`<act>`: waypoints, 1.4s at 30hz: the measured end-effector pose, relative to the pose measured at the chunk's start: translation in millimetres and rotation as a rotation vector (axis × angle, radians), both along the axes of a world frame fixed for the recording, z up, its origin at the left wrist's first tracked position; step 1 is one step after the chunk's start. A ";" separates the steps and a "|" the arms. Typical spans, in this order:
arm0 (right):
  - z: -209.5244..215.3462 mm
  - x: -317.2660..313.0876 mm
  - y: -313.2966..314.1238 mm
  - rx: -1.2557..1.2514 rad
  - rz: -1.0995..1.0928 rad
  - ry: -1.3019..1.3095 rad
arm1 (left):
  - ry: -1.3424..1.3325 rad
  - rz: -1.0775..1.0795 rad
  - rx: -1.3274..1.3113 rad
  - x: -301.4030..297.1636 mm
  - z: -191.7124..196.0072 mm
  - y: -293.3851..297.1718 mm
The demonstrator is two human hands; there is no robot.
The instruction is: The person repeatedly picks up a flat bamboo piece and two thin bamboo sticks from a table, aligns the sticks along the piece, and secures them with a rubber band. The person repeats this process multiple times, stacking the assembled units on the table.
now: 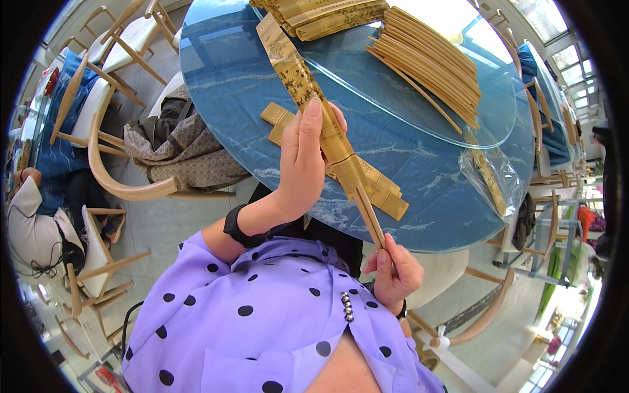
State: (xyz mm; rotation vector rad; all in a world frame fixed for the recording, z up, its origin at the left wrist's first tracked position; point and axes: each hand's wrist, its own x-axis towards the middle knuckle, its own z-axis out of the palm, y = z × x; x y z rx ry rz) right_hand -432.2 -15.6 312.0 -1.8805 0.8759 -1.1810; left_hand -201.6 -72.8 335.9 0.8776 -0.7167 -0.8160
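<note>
In left hand (303,154), glossy sleeve (301,78)

2 hands (304,157) (398,270), 1 pkt. stack (327,18), 1 chopstick pile (429,69) (doz.+ pcs.).

Nearside of the glass turntable (495,98), bare blue tabletop (436,183) is leaving a path between the loose gold paper sleeves (388,198) and the clear plastic packet (490,175). Left of the turntable, more tabletop is lying open, but the held chopstick sleeve (337,147) is slanting across the reach toward it. On the turntable, the wooden chopsticks (432,62) and the gold sleeve stack (334,18) are squeezing the gap between them; glare is perhaps hiding room farther back.
</note>
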 end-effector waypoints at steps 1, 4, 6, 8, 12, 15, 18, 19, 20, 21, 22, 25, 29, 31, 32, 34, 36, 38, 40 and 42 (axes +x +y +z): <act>0.4 -3.0 0.2 0.010 -0.007 -0.001 | 0.006 0.042 -0.013 8.7 4.1 -2.0; 0.3 -10.3 2.5 0.009 -0.028 0.017 | -0.018 0.174 -0.027 33.3 11.3 -12.8; -3.2 -10.0 4.0 0.017 -0.018 0.010 | -0.083 0.273 0.005 38.1 10.7 -16.6; -4.1 -8.9 4.8 0.039 -0.015 0.003 | -0.069 0.283 -0.021 38.2 6.6 -16.2; -4.1 -8.5 5.6 0.090 -0.018 -0.016 | -0.001 0.284 -0.060 33.5 6.8 -12.5; -8.1 -10.0 4.7 0.089 -0.008 -0.025 | -0.008 0.254 -0.056 34.3 7.7 -11.4; -9.1 -9.4 5.5 0.103 -0.024 -0.033 | -0.097 0.160 -0.002 31.9 8.2 -8.2; -9.0 -8.7 5.8 0.112 -0.034 -0.036 | -0.137 0.119 0.021 30.7 8.1 -7.5; -8.6 -8.2 6.4 0.112 -0.038 -0.042 | -0.118 0.139 0.025 29.4 6.0 -7.5; -7.9 -7.4 6.3 0.114 -0.043 -0.048 | -0.100 0.159 0.029 27.7 2.7 -7.8; -7.4 -6.5 5.8 0.115 -0.048 -0.055 | -0.081 0.178 0.033 26.3 0.6 -8.0; -7.0 -2.7 4.5 0.099 -0.024 -0.055 | -0.060 0.200 0.041 24.0 -0.9 -7.1; -5.2 4.8 0.5 0.098 0.024 -0.061 | -0.040 0.146 -0.035 27.7 -3.9 -1.5; -2.9 6.8 -1.4 0.114 0.038 -0.062 | -0.034 0.156 -0.006 32.7 -3.1 -1.7; -1.8 7.8 -2.6 0.121 0.047 -0.062 | -0.031 0.163 0.007 34.4 -3.7 -2.9; -2.4 7.6 -3.0 0.141 0.047 -0.073 | -0.070 0.173 0.006 29.5 -5.5 -3.9; -1.9 8.6 -1.3 0.167 0.046 -0.092 | -0.076 0.139 0.010 20.8 -5.0 -2.0; -0.7 10.4 -1.6 0.217 0.048 -0.119 | -0.071 0.117 0.019 18.0 -7.5 -1.6; 0.8 14.2 -1.8 0.325 0.038 -0.173 | -0.036 0.119 0.046 14.4 -8.4 0.2; -2.2 14.7 -3.2 0.424 0.073 -0.234 | -0.097 0.149 0.087 7.4 -2.4 2.4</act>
